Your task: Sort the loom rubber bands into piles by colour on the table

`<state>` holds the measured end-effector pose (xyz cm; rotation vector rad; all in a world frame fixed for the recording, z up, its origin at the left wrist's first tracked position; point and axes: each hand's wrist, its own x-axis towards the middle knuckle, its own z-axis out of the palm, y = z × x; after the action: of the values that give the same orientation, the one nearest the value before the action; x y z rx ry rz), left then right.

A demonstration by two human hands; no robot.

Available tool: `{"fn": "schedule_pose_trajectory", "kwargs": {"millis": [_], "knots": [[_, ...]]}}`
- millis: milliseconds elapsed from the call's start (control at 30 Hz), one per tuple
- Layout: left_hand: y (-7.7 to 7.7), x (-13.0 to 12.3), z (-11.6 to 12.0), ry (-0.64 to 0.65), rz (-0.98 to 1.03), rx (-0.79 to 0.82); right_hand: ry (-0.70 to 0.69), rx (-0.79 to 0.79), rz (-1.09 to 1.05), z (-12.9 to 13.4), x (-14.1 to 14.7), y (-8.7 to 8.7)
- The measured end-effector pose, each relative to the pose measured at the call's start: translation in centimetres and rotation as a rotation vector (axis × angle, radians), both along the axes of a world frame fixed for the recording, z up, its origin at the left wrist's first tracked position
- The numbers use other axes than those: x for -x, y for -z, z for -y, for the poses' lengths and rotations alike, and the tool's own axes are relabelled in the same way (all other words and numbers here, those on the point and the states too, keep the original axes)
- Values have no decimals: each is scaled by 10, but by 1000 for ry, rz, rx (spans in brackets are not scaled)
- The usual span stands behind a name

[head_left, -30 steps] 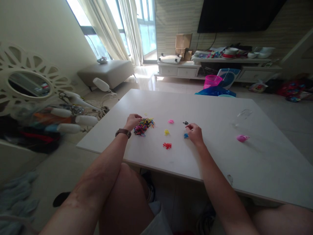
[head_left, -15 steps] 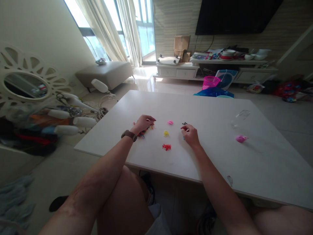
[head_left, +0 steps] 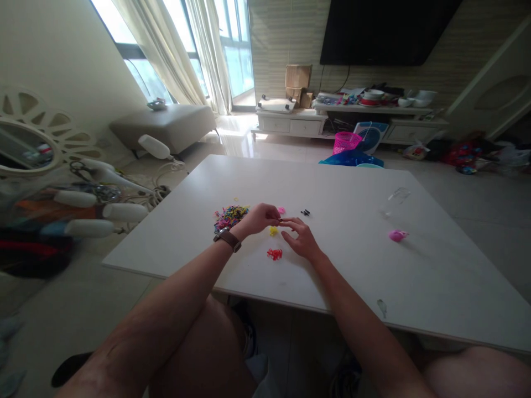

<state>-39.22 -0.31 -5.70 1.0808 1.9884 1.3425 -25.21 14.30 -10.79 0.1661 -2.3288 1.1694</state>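
Left hand (head_left: 263, 219) has its thumb and fingertips drawn together on a small dark piece (head_left: 280, 220), too tiny for me to make out its kind or its long axis. It seems raised off the counter (head_left: 348, 276), just past the yellow loops (head_left: 273, 231) and a touch to the person's right of them. Right hand (head_left: 302, 240) meets it there, fingers stretched out toward the pinch, thumb spread well away from them and just to the right of the yellow loops; I see nothing held in that hand.

What matters most, as I judge it, is the side on which each colour lies. Black loops (head_left: 306, 212) sit beyond the yellow loops and to their right, so the right hand is the nearer one. Pink loops (head_left: 281, 210) lie just beyond the yellow loops, red loops (head_left: 274, 254) on their near side, toward the person. Left of them, past the left wrist, spreads a mixed heap (head_left: 231, 215) of many colours. Well off to their right rest a pink object (head_left: 398, 236) and, farther back, a see-through thing (head_left: 400, 194).
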Motion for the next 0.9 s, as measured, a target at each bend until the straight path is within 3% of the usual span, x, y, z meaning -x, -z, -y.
{"fn": "schedule_pose_trajectory", "kwargs": {"millis": [233, 433, 733, 900], "knots": [[4, 2, -1, -10, 52, 2, 33, 0, -43, 0, 1, -1], [6, 7, 3, -104, 19, 46, 87, -42, -7, -2, 2, -1], [7, 9, 3, -173, -123, 81, -29, -252, 181, 8, 3, 4], [2, 4, 0, -163, -165, 115, 6, -219, 131, 6, 3, 7]]}}
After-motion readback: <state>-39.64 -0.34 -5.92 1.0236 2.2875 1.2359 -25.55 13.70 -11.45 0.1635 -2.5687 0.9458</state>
